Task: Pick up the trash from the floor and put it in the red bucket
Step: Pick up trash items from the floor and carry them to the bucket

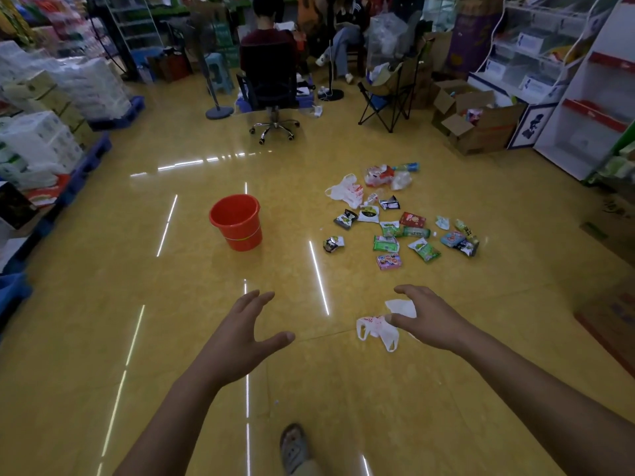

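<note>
The job had barely begun: the red bucket (235, 221) showed no trash inside, and the wrappers (395, 228) lay scattered on the floor to its right. My left grip (237, 334) was spread and empty; my right grip (426, 317) hovered open over a white plastic bag (376, 329).

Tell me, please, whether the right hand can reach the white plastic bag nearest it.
Probably yes: the right hand is open directly over the white plastic bag, fingers spread, with nothing between them.
</note>
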Available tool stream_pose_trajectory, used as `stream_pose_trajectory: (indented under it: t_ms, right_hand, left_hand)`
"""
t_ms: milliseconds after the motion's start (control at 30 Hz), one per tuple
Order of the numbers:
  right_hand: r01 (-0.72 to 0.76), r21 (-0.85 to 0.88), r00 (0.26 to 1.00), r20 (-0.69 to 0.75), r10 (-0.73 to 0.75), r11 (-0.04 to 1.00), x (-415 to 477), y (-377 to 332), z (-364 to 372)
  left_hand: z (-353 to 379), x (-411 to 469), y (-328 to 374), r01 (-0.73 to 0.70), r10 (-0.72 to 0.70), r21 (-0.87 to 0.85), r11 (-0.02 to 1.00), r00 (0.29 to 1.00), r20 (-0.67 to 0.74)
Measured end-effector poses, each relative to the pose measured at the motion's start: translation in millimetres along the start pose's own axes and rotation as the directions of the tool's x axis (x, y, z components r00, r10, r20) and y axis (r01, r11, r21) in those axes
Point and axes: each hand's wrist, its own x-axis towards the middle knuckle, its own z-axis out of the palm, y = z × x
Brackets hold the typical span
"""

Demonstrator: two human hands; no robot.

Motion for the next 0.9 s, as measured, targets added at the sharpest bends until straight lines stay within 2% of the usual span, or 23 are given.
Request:
stream_pose_trajectory:
  t_ms: [267,433,667,900]
  right_hand:
    - [-0.117,0.030,0.993,-0.019,0.118,0.993,93,-20,3]
    - [-0.209,0.080,0.977,-0.035,0.212,0.975,145,-28,7]
    - [-0.286,0.106,0.953,-0.072,0.294,0.952,192,-31,5]
    - [-0.320,0.129,0.940,-0.082,0.331,0.939,237,-25,-8]
  left_hand:
    - [-24,111,-28,-0.084,0.082,0.013,0.996,0.991,0.103]
    - [-40,182,-37,-0.164,0.154,0.023,0.986,0.961,0.228]
    - [-59,260,-45,-0.251,0.222,0.074,0.965,0.935,0.277]
    - [-64,323,-49,-0.265,0.229,0.078,0.961,0.920,0.317]
